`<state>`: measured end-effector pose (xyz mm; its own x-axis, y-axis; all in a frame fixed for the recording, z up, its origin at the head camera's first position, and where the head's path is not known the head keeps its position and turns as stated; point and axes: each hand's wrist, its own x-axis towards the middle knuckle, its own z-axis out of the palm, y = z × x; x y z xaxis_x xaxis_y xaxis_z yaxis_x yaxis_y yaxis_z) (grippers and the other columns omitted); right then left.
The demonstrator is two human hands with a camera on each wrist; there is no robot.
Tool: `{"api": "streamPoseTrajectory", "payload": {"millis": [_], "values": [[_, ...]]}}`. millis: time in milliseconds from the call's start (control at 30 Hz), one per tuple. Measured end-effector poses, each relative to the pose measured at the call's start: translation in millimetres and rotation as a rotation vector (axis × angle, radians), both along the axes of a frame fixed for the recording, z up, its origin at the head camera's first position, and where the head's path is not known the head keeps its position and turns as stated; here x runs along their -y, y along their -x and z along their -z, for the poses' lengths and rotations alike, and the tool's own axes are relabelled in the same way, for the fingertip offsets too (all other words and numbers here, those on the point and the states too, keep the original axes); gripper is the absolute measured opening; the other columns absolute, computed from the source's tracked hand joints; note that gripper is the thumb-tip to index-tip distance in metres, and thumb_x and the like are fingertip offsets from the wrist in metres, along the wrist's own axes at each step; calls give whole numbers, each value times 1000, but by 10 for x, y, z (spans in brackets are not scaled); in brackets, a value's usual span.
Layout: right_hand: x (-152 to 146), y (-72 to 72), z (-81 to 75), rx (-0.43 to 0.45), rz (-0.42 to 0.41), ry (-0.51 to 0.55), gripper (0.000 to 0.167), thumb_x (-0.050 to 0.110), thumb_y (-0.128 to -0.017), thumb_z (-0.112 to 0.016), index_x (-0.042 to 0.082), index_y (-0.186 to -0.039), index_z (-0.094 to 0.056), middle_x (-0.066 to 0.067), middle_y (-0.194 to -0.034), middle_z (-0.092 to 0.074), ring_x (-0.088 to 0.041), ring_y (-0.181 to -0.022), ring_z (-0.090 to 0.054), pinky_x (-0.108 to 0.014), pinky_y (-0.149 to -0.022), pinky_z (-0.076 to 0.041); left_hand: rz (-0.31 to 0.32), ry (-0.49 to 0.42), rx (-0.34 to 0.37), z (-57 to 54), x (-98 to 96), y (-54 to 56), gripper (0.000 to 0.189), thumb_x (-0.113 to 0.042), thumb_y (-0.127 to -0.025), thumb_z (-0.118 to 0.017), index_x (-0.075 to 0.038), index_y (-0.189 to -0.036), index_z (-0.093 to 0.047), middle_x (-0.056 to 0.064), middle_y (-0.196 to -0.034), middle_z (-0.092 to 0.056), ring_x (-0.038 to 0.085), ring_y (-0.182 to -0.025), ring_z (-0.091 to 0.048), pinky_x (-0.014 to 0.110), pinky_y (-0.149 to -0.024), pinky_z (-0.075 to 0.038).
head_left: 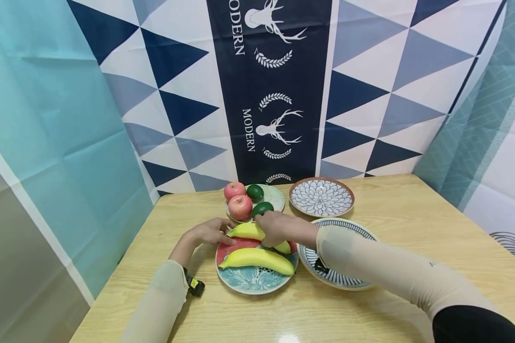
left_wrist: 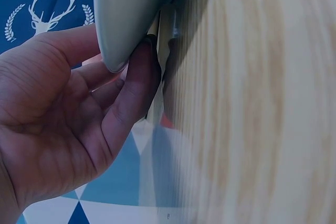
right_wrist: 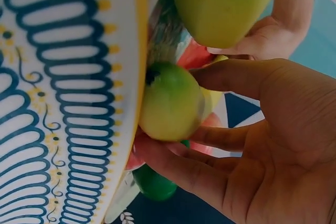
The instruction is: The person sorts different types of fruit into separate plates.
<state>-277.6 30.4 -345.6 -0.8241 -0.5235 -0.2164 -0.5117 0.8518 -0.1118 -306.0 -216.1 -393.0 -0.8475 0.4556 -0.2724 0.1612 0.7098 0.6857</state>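
A round red-and-teal plate (head_left: 245,284) bears two yellow bananas. My left hand (head_left: 210,231) is at its left rim; in the left wrist view this hand (left_wrist: 58,108) pinches the plate edge (left_wrist: 123,17), thumb on one side and fingertips underneath. My right hand (head_left: 278,227) reaches over the far banana (head_left: 245,231) and covers part of it. Seen from the right wrist, thumb and fingers curl round that banana's end (right_wrist: 170,103). Nearer me on the plate lies the other banana (head_left: 257,260), untouched.
Behind stands a pale green plate (head_left: 276,196) with two red apples (head_left: 240,207) and two dark green fruits (head_left: 255,192). A brown-rimmed plate (head_left: 322,197) is at the back right. The right forearm crosses a large blue-patterned plate (head_left: 347,282).
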Motion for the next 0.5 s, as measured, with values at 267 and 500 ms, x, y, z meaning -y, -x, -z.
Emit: {"api": "streamPoseTrajectory", "payload": {"millis": [267,500], "values": [[-163,19,-165,-15,-19,138,46,32,-96,-74,6,-133,-61,-9,-106,-65,-22,-91,-61,-35,-78,-55,15,-15,-13,27,3,1,40,-19,-92,-81,-7,-128,-68,7,-106,-65,22,-98,-56,32,-83,-47],[-426,36,-312,-26,8,241,52,36,-97,-71,4,-137,-61,-14,-120,-68,-24,-100,-62,-43,-90,-55,28,-12,-26,12,17,-12,40,-19,-92,-81,-6,-128,-68,7,-108,-65,23,-99,-57,35,-86,-48]]}}
